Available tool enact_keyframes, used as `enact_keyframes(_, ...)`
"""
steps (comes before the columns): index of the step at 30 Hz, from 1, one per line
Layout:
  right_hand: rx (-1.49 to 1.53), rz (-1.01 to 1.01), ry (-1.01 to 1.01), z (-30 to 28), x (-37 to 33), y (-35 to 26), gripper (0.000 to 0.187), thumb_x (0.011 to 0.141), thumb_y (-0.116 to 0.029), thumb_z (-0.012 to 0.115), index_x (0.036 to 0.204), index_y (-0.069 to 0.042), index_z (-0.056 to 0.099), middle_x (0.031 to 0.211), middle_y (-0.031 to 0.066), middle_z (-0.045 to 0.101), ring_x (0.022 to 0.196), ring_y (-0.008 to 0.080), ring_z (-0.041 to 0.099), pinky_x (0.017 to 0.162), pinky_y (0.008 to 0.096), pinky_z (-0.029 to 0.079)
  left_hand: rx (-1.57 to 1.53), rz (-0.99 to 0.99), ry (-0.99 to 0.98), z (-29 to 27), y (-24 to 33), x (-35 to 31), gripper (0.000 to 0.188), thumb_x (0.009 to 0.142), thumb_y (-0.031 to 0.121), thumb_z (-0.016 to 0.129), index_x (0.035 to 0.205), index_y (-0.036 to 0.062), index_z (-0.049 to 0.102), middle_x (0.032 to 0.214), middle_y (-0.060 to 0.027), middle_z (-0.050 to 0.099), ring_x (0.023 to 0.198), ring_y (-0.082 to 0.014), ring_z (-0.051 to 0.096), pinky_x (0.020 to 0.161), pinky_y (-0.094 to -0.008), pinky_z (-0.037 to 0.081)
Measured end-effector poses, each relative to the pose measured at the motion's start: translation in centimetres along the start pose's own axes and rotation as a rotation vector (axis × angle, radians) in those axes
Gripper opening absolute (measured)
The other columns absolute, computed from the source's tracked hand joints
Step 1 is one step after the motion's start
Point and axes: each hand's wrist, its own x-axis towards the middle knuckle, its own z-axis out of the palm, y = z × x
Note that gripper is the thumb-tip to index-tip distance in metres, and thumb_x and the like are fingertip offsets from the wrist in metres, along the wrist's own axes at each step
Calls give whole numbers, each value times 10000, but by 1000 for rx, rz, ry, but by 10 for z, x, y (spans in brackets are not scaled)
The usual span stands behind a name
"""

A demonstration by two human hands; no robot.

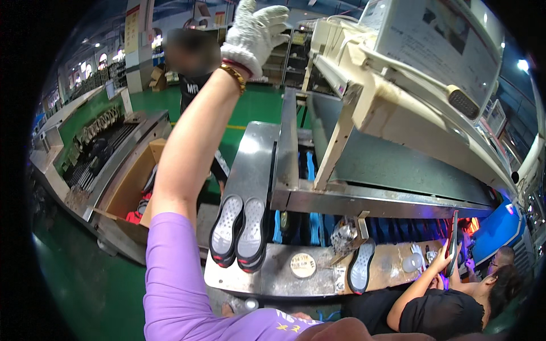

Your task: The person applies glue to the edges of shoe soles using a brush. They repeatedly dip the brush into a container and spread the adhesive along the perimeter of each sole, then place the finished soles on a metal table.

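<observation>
My left hand (254,37), in a white knit glove with a beaded bracelet at the wrist, is raised high at the top of the view. Its fingers are spread and nothing shows in them. The bare forearm (196,131) and purple sleeve rise from the lower left. Below the raised arm, black shoe soles with grey-white insides and red tips lie side by side, a left one (226,227) and a right one (250,230); the right one appears stacked on another. They rest on the worn bench (278,284) and metal ledge (259,153). My right hand is not in view.
Another sole (361,267) and a round disc (303,265) lie on the bench. A metal-framed conveyor (392,165) runs behind it. At right a co-worker (438,307) holds a sole (452,238). Left stand a cardboard box (122,196) and a machine (85,142); another person (190,85) stands beyond.
</observation>
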Motion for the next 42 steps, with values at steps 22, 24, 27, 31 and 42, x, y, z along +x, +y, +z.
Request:
enact_keyframes(22,12,278,-814,92,-314,154,127,875,-113,769,819,-26,695,1013,113,736,849,175,668,719,298,529,1581,-749,276,-371,-275,-523,405,954,328,543,1147,13,707,1110,-247,708,1071,-429,661,934,-453,526)
enact_keyframes(24,42,160,-853,99,-310,166,102,888,-103,749,849,-27,693,1041,124,731,866,171,662,757,289,523,1654,-627,293,-391,-272,-533,378,971,359,535,1093,48,713,1087,-256,699,1053,-456,646,912,-496,525)
enact_keyframes(27,-58,271,-826,102,-306,178,153,924,-149,723,910,2,707,1073,137,725,813,198,683,726,311,548,1667,-696,348,-374,-269,-519,436,995,413,515,1170,46,671,1137,-266,685,1076,-461,642,908,-514,518)
enact_keyframes(31,66,98,-647,103,-312,174,96,904,-79,737,931,6,703,1109,134,710,856,153,700,730,274,565,1689,-776,329,-327,-251,-518,442,992,394,503,1294,101,636,1257,-230,660,1178,-436,613,985,-502,505)
enact_keyframes(42,-132,-249,-338,97,-216,103,130,894,-101,746,960,-6,688,1016,103,728,794,158,626,680,291,488,1720,-355,-79,-263,-277,-506,280,903,285,638,1089,92,721,1084,-182,719,1007,-397,675,895,-487,526)
